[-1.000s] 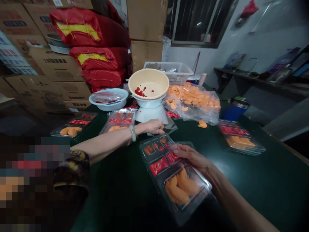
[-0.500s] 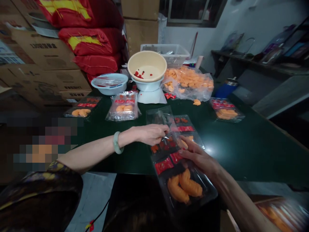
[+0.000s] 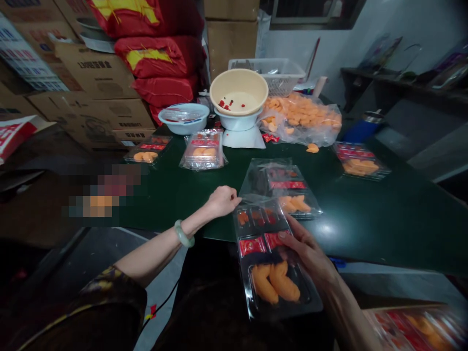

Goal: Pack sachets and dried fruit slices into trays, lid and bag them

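Observation:
My right hand (image 3: 307, 248) grips the side of a clear plastic blister tray (image 3: 272, 263) that holds orange food pieces and red sachets. The tray reaches past the table's front edge. My left hand (image 3: 223, 201) rests curled on the dark green table (image 3: 175, 204), just left of the tray's top corner, and holds nothing. A jade bangle (image 3: 184, 233) circles my left wrist. Beyond the held tray lies a second tray in a clear bag (image 3: 281, 187), its lower end close to the first.
Several bagged trays lie on the table. Behind them stand a cream basin (image 3: 239, 91) on a white bowl, a blue-rimmed bowl (image 3: 184, 118), a bag of orange pieces (image 3: 302, 117) and a white basket (image 3: 266, 75). Red sacks (image 3: 153, 58) and cardboard boxes (image 3: 98, 117) are stacked behind.
My left hand has come off the tray and moved left onto the table. The held tray sits nearer me, and the view has tilted, showing more floor.

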`<act>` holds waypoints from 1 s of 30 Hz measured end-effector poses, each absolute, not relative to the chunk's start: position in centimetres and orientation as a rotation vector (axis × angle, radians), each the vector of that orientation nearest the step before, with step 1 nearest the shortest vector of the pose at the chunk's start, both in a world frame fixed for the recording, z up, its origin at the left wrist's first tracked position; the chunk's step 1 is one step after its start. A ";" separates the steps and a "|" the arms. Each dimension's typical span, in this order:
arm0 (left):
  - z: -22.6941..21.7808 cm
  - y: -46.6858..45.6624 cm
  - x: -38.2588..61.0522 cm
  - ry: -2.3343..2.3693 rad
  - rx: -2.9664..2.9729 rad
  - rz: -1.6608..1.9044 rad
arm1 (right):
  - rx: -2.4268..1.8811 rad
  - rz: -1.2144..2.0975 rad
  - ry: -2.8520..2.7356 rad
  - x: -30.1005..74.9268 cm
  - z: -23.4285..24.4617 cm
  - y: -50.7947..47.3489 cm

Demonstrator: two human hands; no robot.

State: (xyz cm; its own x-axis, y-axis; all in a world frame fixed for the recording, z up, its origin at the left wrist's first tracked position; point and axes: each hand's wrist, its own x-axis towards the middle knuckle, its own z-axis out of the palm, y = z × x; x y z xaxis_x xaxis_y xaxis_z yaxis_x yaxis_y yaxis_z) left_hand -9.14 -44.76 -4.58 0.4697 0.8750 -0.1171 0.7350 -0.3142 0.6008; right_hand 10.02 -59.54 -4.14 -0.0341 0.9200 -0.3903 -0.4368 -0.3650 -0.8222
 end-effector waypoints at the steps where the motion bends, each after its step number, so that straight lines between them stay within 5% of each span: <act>1: -4.8 -44.5 -9.3 1.246 1.984 0.334 | -1.139 1.614 -0.586 9.9 -4.2 -59.6; 4: -5.1 -44.3 -10.0 1.017 1.795 0.412 | -1.066 1.595 -0.516 9.6 -4.4 -59.6; 15: -5.3 -52.0 -13.2 1.030 2.501 0.601 | -1.304 1.362 -0.325 6.6 -5.0 -58.7; 22: -5.8 -49.3 -15.1 1.261 2.683 0.341 | -1.978 0.386 -1.469 5.4 -5.5 -53.8; 30: -4.8 -48.1 -15.0 1.097 2.748 0.254 | -1.378 0.237 -2.338 6.7 -5.8 -56.5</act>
